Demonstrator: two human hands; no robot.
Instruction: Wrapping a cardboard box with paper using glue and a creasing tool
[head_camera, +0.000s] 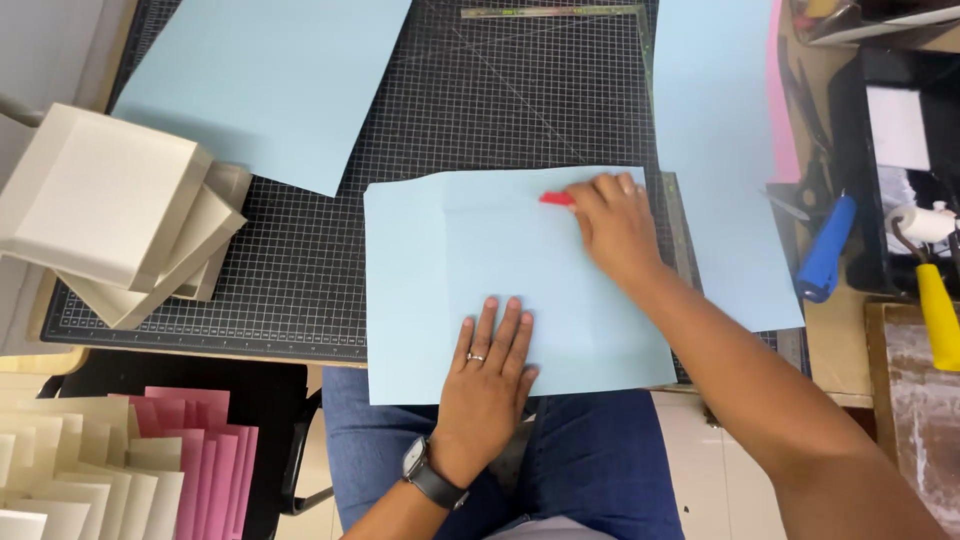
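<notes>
Pale blue paper sheet (500, 260) on a black cutting mat (480, 110) with white grid lines. Red tool (557, 198); blue-handled (826, 250) and yellow-handled (938, 312) tools; cream boxes (105, 200); pink and cream card stacks (190, 450).

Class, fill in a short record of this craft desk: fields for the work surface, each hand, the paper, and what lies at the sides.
surface: black gridded cutting mat
centre sheet: light blue paper, partly over the mat's near edge
left hand: flat on the sheet, open
right hand: pressing a small red tool on the sheet
other sheets: blue paper top left and right
left side: cream boxes
right side: blue-handled tool, yellow handle
</notes>
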